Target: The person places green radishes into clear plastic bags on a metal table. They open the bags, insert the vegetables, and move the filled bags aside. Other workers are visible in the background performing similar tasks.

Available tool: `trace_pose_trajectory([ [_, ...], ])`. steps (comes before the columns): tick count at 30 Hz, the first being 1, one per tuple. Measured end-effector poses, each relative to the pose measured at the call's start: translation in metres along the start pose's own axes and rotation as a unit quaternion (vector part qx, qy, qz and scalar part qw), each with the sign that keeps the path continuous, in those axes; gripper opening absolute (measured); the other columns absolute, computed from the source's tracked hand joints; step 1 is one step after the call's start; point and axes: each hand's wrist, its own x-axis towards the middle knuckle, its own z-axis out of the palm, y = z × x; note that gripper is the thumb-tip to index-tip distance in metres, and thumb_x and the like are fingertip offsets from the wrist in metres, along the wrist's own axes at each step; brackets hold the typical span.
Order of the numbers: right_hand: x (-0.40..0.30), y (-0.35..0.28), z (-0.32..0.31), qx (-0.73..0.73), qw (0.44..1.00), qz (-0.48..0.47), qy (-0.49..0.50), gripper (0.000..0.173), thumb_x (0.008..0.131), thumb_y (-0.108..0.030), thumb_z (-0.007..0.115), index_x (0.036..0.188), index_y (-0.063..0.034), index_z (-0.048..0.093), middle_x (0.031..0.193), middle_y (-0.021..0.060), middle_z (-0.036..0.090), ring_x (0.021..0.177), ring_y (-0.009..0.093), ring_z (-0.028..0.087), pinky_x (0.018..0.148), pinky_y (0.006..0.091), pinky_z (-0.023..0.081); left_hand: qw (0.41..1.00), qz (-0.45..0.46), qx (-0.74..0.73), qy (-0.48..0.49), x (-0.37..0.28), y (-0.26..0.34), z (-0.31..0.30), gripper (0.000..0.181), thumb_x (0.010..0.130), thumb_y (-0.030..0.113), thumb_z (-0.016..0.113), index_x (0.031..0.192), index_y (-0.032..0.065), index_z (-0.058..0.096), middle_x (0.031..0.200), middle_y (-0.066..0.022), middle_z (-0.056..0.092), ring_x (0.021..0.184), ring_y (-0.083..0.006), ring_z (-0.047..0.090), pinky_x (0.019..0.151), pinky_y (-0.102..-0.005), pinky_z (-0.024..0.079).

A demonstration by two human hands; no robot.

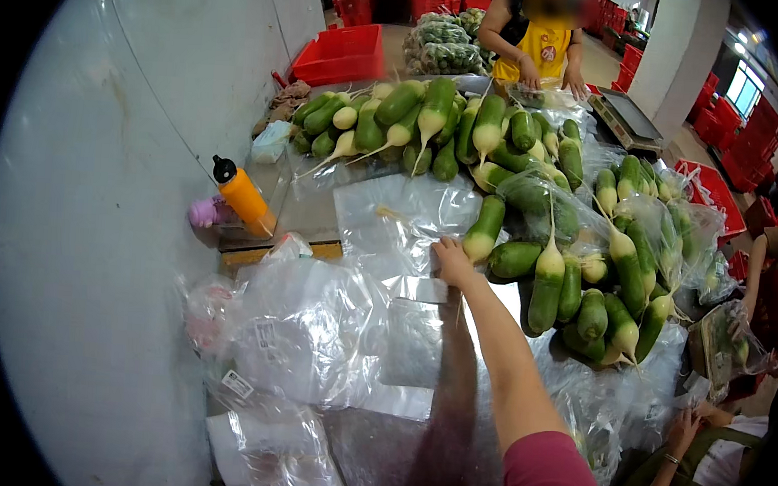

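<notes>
My right hand (454, 263), below a maroon sleeve, reaches across the table to the pale end of a green radish (486, 223). Its fingertips touch clear plastic bags (407, 211) lying flat beside the radish. The fingers are partly hidden, so I cannot tell whether they grip the radish, its root or the plastic. Just right of the hand lies another green radish (515, 259), with a heap of radishes (598, 322) beyond it, some under clear film. More clear bags (317, 325) are spread to the left of my forearm. My left hand is out of view.
An orange bottle (245, 197) and a purple item (207, 212) stand by the left wall (109, 226). Radishes (397, 113) line the far side, near a scale (627, 117). A person in a yellow apron (534, 51) works opposite; another person's hand (683, 428) is at lower right.
</notes>
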Motion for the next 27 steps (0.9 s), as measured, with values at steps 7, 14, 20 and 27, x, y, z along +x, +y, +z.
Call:
trace_pose_trajectory([
  [7, -0.032, -0.021, -0.044, -0.167, 0.957, -0.044, -0.231, 0.109, 0.052, -0.026, 0.084, 0.141, -0.0153, 0.022, 0.143, 0.0152, 0.024, 0.126, 0.039, 0.035, 0.102, 0.0471, 0.033, 1.0, -0.004, -0.013, -0.009, 0.009, 0.006, 0.003, 0.029, 0.083, 0.019, 0.056, 0.1, -0.0033, 0.062, 0.085, -0.0078, 0.063, 0.075, -0.0202, 0.057, 0.068, -0.0345, 0.046],
  [14, -0.023, -0.014, -0.019, -0.288, 0.934, -0.211, 0.022, 0.068, 0.068, -0.015, 0.067, 0.129, -0.0065, 0.039, 0.134, 0.0157, 0.039, 0.123, 0.029, 0.042, 0.097, 0.0464, 0.037, 1.0, 0.001, -0.013, -0.017, 0.011, 0.012, 0.004, 0.028, 0.083, 0.017, 0.055, 0.101, -0.0041, 0.061, 0.087, -0.0087, 0.063, 0.077, -0.0211, 0.058, 0.07, -0.035, 0.047],
  [20, 0.027, -0.023, 0.008, -0.188, 0.97, -0.11, 0.106, 0.018, 0.08, -0.013, 0.052, 0.096, -0.0066, 0.056, 0.098, 0.0088, 0.061, 0.091, 0.025, 0.059, 0.082, 0.0408, 0.045, 1.0, 0.016, -0.002, -0.011, 0.015, 0.024, 0.0, 0.028, 0.082, 0.015, 0.055, 0.101, -0.0049, 0.06, 0.089, -0.0095, 0.063, 0.079, -0.0219, 0.059, 0.072, -0.0355, 0.047],
  [27, 0.042, -0.024, 0.007, 0.025, 0.979, 0.063, 0.192, 0.009, 0.075, -0.007, 0.055, 0.081, -0.0016, 0.059, 0.085, 0.0185, 0.064, 0.083, 0.036, 0.062, 0.07, 0.0436, 0.049, 1.0, 0.024, 0.002, -0.006, 0.013, 0.03, -0.001, 0.027, 0.082, 0.012, 0.054, 0.102, -0.0057, 0.06, 0.09, -0.0104, 0.063, 0.081, -0.0228, 0.06, 0.074, -0.036, 0.048],
])
